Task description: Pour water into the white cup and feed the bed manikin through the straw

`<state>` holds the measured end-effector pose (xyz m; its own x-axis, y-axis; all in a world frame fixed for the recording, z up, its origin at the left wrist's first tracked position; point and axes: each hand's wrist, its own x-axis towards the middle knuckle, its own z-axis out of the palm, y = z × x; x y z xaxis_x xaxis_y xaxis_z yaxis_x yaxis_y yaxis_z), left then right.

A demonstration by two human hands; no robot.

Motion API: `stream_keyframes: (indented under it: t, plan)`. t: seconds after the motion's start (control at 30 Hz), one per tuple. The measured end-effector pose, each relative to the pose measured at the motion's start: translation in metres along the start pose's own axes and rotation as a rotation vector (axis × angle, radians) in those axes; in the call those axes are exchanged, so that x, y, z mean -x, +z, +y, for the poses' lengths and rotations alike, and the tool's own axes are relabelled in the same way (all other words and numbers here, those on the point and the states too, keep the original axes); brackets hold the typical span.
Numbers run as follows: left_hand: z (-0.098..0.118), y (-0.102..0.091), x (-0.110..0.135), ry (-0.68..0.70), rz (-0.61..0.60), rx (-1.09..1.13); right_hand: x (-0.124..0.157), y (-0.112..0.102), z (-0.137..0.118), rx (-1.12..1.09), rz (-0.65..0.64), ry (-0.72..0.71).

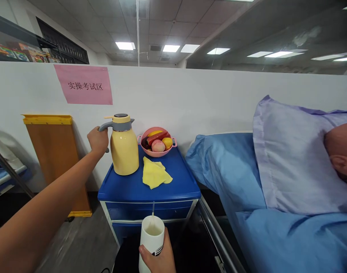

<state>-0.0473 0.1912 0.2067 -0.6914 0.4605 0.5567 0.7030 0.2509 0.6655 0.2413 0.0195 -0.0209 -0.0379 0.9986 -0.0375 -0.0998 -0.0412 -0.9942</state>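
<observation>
My left hand (98,141) is closed around the grey handle of a yellow thermos jug (124,152), which stands upright at the left of a blue bedside cabinet (176,185). Low in front of the cabinet, my right hand (161,254) grips a white cup (152,236) with a dark print on its side. A thin, pale straw or stick (153,208) pokes up from the cup. Beside the jug lies a crumpled yellow cloth (155,173). Behind the cloth sits a pink bowl (156,154) of fruit and vegetables.
To the right is a bed with blue bedding (224,167), a metal side rail (219,239) and a lilac pillow (287,163), on which a head (343,151) rests. A brown board (54,163) leans against the white wall (213,102) at left. A pink sign (86,85) hangs there.
</observation>
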Motion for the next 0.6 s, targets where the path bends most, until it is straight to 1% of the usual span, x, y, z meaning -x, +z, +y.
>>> stream_keyframes:
  t: [0.07, 0.13, 0.23, 0.3, 0.33, 0.4, 0.47, 0.5, 0.53, 0.57, 0.6]
  plan:
    - [-0.005, 0.005, -0.001, 0.053, 0.115, 0.020, 0.000, -0.003, 0.000, 0.023, 0.001, 0.014]
    - [-0.009, 0.010, -0.004, 0.068, 0.145, 0.031, 0.000, -0.006, -0.002, 0.019, -0.010, 0.005]
    - [-0.009, 0.010, -0.008, 0.058, 0.133, 0.044, 0.003, -0.007, -0.007, -0.019, -0.031, -0.020]
    - [-0.006, 0.004, -0.007, 0.046, 0.089, 0.055, 0.007, -0.009, -0.010, -0.043, -0.031, -0.043]
    - [-0.004, -0.001, -0.002, 0.042, 0.066, 0.065, 0.008, -0.011, -0.012, -0.055, -0.030, -0.058]
    - [-0.004, -0.013, 0.018, 0.032, 0.041, 0.093, 0.010, -0.017, -0.017, -0.085, -0.028, -0.097]
    - [-0.010, -0.021, 0.054, 0.033, 0.085, 0.130, 0.009, -0.027, -0.022, -0.126, -0.006, -0.119]
    - [-0.016, -0.020, 0.077, 0.034, 0.166, 0.149, 0.008, -0.033, -0.025, -0.148, 0.019, -0.117]
    - [-0.021, -0.016, 0.100, 0.120, 0.275, 0.160, 0.006, -0.039, -0.028, -0.168, 0.047, -0.107]
    - [-0.026, -0.008, 0.124, 0.231, 0.244, 0.163, 0.004, -0.045, -0.032, -0.185, 0.074, -0.093]
    - [-0.028, 0.003, 0.145, 0.333, 0.071, 0.178, 0.003, -0.051, -0.036, -0.196, 0.095, -0.085]
